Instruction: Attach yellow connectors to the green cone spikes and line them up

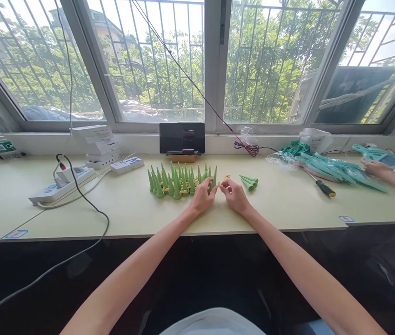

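Note:
Several green pointed cones [177, 186] stand upright in close rows on the table, with small yellow pieces between some of their bases. At the right end of the rows, my left hand [203, 195] is closed around the lower part of a green cone [215, 174] that points up. A small yellow piece [218, 184] sits between my two hands, pinched by the fingertips of my right hand [235, 195]. Another yellow bit [227, 177] shows just behind the right fingers. Loose green cones [249, 181] lie on their sides to the right of that hand.
Behind the rows stands a dark tablet [182, 138]. Leftward are a power strip [61, 185], a black cable [89, 202] and stacked white boxes [96, 144]. A screwdriver [324, 188] and teal plastic strips [337, 170] lie at right, near another person's hand [377, 168].

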Tool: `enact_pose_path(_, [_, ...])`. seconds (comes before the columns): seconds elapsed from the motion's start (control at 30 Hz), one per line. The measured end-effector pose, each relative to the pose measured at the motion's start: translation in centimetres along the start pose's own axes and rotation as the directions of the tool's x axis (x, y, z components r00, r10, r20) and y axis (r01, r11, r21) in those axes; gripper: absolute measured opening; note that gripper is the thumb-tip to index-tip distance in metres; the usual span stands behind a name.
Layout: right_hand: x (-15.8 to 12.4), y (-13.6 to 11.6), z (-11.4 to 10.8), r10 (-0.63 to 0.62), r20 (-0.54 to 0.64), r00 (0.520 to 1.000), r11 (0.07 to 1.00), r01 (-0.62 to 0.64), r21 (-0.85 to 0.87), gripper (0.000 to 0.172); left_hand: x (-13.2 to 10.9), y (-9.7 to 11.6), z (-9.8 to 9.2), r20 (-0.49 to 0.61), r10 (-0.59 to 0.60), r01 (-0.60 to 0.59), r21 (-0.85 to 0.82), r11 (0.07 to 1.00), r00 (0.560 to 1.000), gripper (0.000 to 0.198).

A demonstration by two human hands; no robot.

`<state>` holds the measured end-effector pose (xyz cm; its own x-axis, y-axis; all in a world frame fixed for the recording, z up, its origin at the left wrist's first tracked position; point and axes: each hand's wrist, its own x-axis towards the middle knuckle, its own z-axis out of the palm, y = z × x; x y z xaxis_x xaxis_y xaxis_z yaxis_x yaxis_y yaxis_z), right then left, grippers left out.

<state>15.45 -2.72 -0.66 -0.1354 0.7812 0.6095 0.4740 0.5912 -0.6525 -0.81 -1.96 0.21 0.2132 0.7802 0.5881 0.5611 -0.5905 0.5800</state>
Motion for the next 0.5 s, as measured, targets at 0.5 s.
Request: enact_pose_path(0.5, [-0.01, -0.07, -0.24, 0.004, 0.039, 0.999, 1.0, -0.003, -0.024, 0.022, -0.11, 0.8, -0.73, 0.062, -0.02, 0.028, -0.137, 0.99, 0.998, 0.022])
